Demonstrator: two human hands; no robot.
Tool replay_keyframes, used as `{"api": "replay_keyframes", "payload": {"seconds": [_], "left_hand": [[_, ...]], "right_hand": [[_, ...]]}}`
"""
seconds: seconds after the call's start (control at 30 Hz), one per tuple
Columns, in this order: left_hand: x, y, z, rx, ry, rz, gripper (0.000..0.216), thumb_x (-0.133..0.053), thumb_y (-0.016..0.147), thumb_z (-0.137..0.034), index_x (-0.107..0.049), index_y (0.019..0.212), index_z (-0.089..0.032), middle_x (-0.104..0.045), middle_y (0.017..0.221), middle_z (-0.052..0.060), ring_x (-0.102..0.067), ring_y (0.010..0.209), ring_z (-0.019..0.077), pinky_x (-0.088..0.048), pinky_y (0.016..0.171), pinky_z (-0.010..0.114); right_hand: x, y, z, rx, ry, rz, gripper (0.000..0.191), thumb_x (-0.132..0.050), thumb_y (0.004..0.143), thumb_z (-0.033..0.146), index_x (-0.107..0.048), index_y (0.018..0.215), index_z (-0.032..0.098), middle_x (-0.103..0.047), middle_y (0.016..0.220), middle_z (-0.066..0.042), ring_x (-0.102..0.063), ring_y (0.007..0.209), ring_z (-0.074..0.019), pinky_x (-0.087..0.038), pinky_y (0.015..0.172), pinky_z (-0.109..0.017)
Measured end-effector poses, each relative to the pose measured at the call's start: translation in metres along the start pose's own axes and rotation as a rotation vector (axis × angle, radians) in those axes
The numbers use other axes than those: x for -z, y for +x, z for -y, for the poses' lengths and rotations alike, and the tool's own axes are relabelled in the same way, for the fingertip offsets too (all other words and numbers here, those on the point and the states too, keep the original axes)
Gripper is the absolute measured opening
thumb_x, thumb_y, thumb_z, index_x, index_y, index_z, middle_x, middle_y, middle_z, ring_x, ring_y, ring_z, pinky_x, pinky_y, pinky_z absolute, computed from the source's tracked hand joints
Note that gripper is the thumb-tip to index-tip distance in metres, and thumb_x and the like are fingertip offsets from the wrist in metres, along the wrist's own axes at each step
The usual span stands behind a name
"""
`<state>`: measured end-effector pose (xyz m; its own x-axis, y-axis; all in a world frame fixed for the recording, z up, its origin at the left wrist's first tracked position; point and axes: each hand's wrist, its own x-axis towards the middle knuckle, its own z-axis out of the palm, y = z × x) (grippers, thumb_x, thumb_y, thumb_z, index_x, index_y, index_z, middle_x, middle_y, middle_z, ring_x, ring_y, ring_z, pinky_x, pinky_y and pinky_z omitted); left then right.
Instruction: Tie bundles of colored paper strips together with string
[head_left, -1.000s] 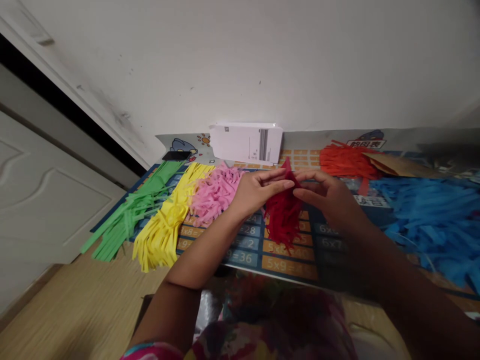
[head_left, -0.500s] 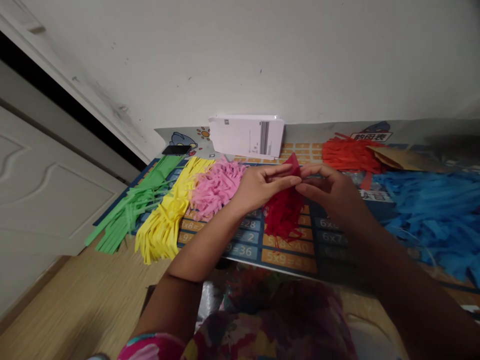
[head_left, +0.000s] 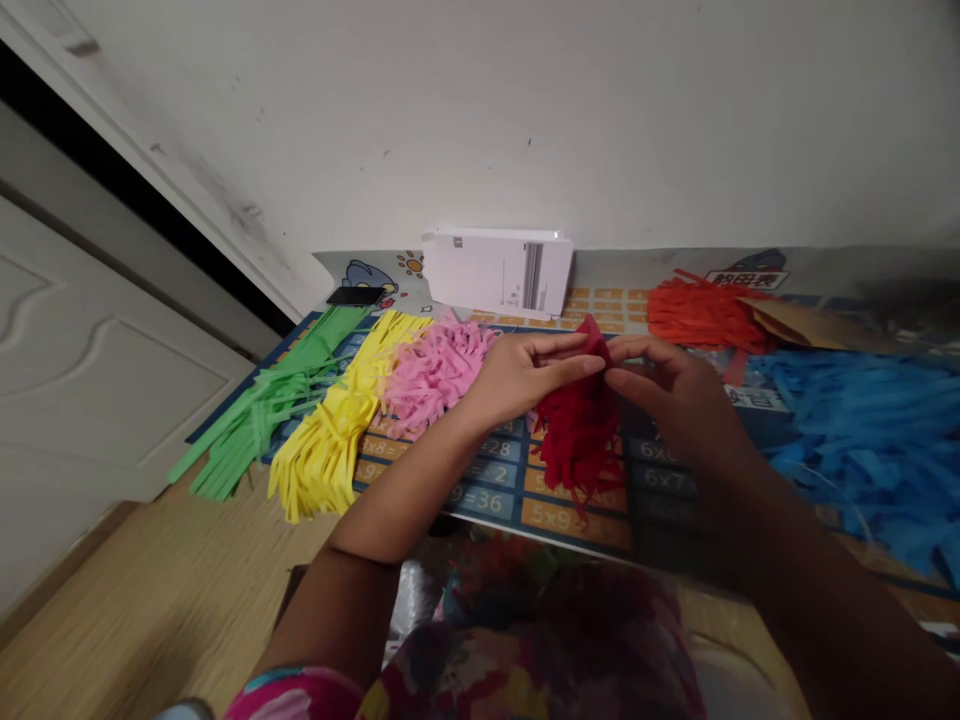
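Note:
Between both hands hangs a bunch of dark red paper strips (head_left: pixel 577 440), its top pinched and its fringe dangling over a printed multiplication mat (head_left: pixel 577 515). My left hand (head_left: pixel 525 375) is closed on the top of the bunch from the left. My right hand (head_left: pixel 667 395) pinches the same top from the right, fingertips meeting those of the left hand.
Piles of cut paper strips lie on the mat: green (head_left: pixel 262 410), yellow (head_left: pixel 334 435), pink (head_left: pixel 439 370), orange (head_left: pixel 701 310) and blue (head_left: pixel 870 430). A white box (head_left: pixel 499 272) leans against the wall, a small black object (head_left: pixel 354 296) to its left. A door stands at far left.
The hands and the red bunch have barely shifted; the view has drifted slightly and the fringe hangs a little lower.

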<state>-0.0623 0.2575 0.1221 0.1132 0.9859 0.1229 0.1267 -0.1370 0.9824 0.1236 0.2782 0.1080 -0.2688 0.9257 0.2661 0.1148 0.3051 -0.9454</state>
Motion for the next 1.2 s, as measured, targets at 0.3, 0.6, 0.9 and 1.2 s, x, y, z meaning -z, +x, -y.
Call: {"api": "replay_keyframes", "payload": {"seconds": [0.3, 0.6, 0.9, 1.2], "left_hand": [[-0.001, 0.000, -0.001, 0.032, -0.039, 0.013, 0.046, -0.078, 0.072, -0.040, -0.076, 0.112, -0.019, -0.078, 0.102, 0.008, -0.071, 0.089, 0.0194, -0.054, 0.085, 0.032], [-0.003, 0.000, 0.001, -0.074, 0.028, 0.019, 0.035, -0.071, 0.079, -0.037, -0.077, 0.108, -0.019, -0.079, 0.098, 0.005, -0.071, 0.086, 0.0184, -0.055, 0.078, 0.028], [-0.017, -0.003, 0.012, -0.297, 0.532, -0.157, 0.033, -0.054, 0.088, -0.024, -0.074, 0.113, -0.016, -0.078, 0.099, 0.007, -0.072, 0.088, 0.0198, -0.053, 0.081, 0.030], [-0.024, -0.009, 0.015, -0.320, 0.863, -0.054, 0.031, -0.054, 0.086, -0.026, -0.071, 0.111, -0.017, -0.076, 0.100, 0.008, -0.070, 0.092, 0.0222, -0.051, 0.078, 0.029]], "right_hand": [[0.003, -0.002, 0.001, 0.024, -0.007, 0.022, 0.018, -0.074, 0.074, 0.040, -0.066, 0.082, 0.026, -0.068, 0.097, -0.003, -0.067, 0.082, -0.0188, -0.057, 0.068, -0.031], [0.003, -0.004, -0.006, 0.070, -0.108, -0.068, 0.009, -0.064, 0.079, 0.034, -0.067, 0.081, 0.025, -0.072, 0.096, -0.002, -0.067, 0.088, -0.0215, -0.055, 0.077, -0.035], [-0.002, -0.013, -0.015, 0.311, -0.659, -0.072, 0.021, -0.045, 0.093, 0.032, -0.062, 0.084, 0.023, -0.070, 0.094, -0.008, -0.064, 0.089, -0.0246, -0.048, 0.080, -0.038], [-0.004, -0.015, -0.018, 0.371, -0.911, -0.023, 0.023, -0.043, 0.093, 0.028, -0.059, 0.078, 0.020, -0.068, 0.083, -0.008, -0.062, 0.081, -0.0214, -0.040, 0.069, -0.030]]}}
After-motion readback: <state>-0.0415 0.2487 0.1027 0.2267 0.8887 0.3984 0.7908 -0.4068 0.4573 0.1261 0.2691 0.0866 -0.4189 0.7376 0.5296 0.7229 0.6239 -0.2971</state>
